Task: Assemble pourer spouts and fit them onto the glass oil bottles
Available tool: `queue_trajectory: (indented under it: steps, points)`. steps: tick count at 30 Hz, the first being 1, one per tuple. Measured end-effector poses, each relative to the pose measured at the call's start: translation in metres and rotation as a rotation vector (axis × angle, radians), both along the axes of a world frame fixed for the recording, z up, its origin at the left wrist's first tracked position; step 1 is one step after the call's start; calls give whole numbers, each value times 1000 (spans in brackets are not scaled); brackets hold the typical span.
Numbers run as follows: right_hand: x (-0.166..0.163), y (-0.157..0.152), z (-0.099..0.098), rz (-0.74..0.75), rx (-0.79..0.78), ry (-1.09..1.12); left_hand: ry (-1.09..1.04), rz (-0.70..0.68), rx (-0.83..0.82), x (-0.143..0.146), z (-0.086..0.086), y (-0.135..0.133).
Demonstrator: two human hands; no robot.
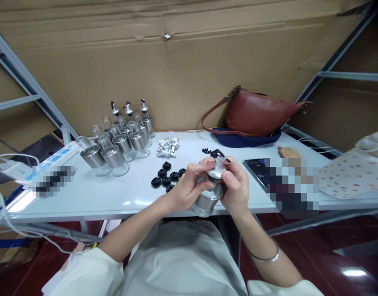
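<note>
A glass oil bottle with a metal band (205,200) is between my hands, near the table's front edge. On its neck sits a silver pour spout (219,166) with a black flip lid, tilted slightly. My left hand (189,187) is closed on the spout from the left, thumb at its base by the neck. My right hand (236,189) grips the spout from the right, its thumb against the rim. Left of my hands lie several black stoppers (166,181). Behind them is a pile of silver-white spout parts (168,147). Small black pieces (206,151) lie just behind the spout.
Several banded glass bottles (114,158) stand at the back left, three with spouts. A power strip (53,160) lies along the left side. At the back right a brown handbag (263,113) rests on dark blue cloth (247,140). A phone (258,172) lies right of my hands.
</note>
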State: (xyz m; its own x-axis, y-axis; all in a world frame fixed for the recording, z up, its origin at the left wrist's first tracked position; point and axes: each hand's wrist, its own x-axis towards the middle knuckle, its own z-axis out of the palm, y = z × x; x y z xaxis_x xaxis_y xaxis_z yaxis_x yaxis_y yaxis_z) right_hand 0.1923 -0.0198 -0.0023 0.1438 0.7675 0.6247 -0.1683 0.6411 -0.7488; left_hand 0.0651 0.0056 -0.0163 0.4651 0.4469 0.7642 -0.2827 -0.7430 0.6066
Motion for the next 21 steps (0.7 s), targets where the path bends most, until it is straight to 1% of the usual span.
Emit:
queue_trajectory:
  steps: [5,7,10,16,18,21]
  points:
    - [-4,-2,-3,-31,-13,-6,-61,57,-16,5,-6,0]
    - [-5,-2,-2,-23,13,-11,-86,76,-39,6,-8,-1]
    - [-6,-1,0,-22,78,-33,-110,63,-75,6,-9,-2]
    - [-9,-1,6,-72,182,-68,-68,92,-75,5,-10,-2]
    - [-8,-2,5,-87,197,-73,-74,112,-71,6,-10,-3]
    - [-7,-5,3,-89,174,-66,-107,150,-103,12,-8,-12]
